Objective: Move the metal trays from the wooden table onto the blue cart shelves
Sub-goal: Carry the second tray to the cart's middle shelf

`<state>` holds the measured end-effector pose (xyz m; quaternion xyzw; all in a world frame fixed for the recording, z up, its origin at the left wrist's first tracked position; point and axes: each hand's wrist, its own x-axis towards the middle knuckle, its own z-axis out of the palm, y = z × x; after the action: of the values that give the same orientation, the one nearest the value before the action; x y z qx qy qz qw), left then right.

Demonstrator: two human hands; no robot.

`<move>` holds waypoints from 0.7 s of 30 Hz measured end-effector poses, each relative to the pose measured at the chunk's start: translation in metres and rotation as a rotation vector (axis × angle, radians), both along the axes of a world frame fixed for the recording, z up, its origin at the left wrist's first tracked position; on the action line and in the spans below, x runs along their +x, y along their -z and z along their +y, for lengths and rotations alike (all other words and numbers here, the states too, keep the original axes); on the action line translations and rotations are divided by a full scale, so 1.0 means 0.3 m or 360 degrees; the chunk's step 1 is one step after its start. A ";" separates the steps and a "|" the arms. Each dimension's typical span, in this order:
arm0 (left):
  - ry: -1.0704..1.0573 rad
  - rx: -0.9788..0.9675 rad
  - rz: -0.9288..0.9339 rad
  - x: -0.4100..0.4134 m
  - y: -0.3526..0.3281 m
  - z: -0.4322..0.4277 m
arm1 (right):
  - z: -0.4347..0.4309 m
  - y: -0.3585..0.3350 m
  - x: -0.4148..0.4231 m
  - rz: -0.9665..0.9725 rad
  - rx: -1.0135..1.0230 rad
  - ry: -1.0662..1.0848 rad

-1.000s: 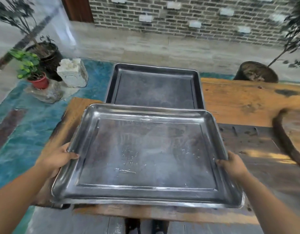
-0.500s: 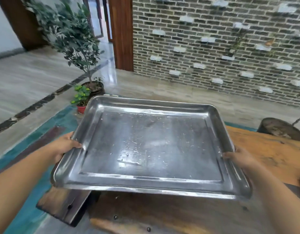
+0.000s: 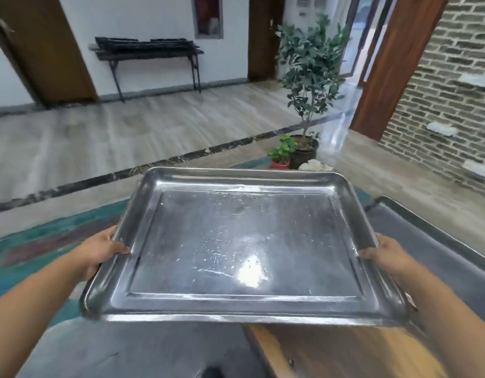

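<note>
Tray (image 3: 244, 241): sheet metal, shallow, with a raised rolled rim all round. I judge it stiff and fairly light for its spread, but wide enough to swing or tip if held unevenly. The polished face is glossy, scratched and probably slippery. The rim is the only sound purchase, so it is best taken at the middle of both short sides.

Hold: left hand (image 3: 99, 252) grips the left short rim and right hand (image 3: 386, 255) grips the right one. On each the thumb lies over the lip. The remaining fingers are hidden under the tray, presumably curled beneath it.

Position: the tray is carried in the air, open face up and near level. It is partly above the corner of the wooden surface (image 3: 345, 350) and partly out over the floor.

Orientation: the long axis runs side to side between my hands, and the far long edge faces the potted plant (image 3: 309, 64).

A second tray (image 3: 440, 257) lies at the right, apart from the carried one. The cart is not in view.
</note>
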<state>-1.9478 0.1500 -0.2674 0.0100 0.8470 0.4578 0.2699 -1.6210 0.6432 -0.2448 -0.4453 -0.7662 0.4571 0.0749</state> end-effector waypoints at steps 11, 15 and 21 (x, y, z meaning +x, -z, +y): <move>-0.0994 0.0014 0.0071 0.415 -0.042 -0.893 | -0.580 0.014 -0.774 0.0043 -0.0006 -0.0997; -0.1282 0.0109 0.0064 0.556 -0.033 -1.156 | -0.902 0.021 -0.988 0.0039 -0.0001 -0.1303; -0.1701 0.0099 0.0075 0.769 -0.011 -1.503 | -1.406 0.010 -1.171 0.0067 -0.0034 -0.1645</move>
<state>-1.7172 -0.3009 -0.2640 -0.4046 0.7258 0.5559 -0.0203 -1.9724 0.2215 -0.2479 0.0000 -0.8798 0.4510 -0.1500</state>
